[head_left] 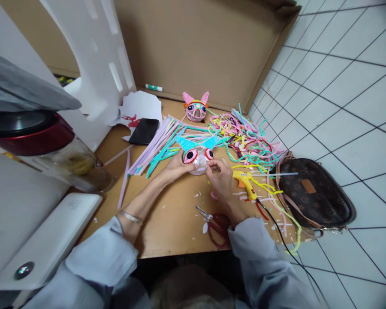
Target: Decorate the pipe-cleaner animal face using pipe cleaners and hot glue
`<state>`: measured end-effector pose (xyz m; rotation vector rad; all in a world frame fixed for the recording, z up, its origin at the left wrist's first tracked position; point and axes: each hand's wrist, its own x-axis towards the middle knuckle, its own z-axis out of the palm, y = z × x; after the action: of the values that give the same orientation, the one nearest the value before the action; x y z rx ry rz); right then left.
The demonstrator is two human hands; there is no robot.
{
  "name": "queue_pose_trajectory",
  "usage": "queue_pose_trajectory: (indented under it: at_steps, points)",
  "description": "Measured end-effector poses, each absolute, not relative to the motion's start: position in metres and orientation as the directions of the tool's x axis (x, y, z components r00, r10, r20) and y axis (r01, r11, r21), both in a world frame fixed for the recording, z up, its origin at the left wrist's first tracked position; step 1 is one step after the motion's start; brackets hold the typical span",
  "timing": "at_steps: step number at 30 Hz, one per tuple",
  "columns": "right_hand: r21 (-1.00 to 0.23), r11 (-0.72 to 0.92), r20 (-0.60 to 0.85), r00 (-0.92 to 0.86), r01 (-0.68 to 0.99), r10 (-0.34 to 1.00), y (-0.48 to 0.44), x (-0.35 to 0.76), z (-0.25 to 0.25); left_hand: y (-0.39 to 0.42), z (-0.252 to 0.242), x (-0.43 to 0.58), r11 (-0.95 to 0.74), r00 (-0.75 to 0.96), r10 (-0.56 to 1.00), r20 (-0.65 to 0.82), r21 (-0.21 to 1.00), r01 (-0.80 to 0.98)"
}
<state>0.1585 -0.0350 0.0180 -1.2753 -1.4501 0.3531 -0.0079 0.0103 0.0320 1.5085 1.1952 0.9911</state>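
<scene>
Over the middle of the table, my left hand (177,166) is wrapped round the side of a clear ball-shaped animal head (200,161). It has blue fuzzy ears and round pink-rimmed eyes with black pupils. My right hand (220,175) is at its lower right front, thumb and fingers pinched together; whatever is between the fingertips is too small to make out. Beyond lies a bundle of pastel pipe cleaners (157,143). A similar head with pink ears (196,108) stands behind. Right of my right hand lies a yellow glue gun (246,184).
Red-handled scissors (216,227) lie near the front edge. A tangle of pipe cleaners (244,135) and a brown patterned bag (315,193) are at right. A phone (144,131), a glass jar (80,163) and a white power bank (51,240) are at left. The glue gun's cord (286,246) hangs off the edge.
</scene>
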Motion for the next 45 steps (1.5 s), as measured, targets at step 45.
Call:
queue_pose_trajectory:
  at_steps: [45]
  points:
    - [-0.693, 0.543, 0.615, -0.005, 0.474, 0.789, -0.031, 0.176, 0.021, 0.011, 0.038, -0.009, -0.124, 0.264, 0.963, 0.06, 0.965, 0.231]
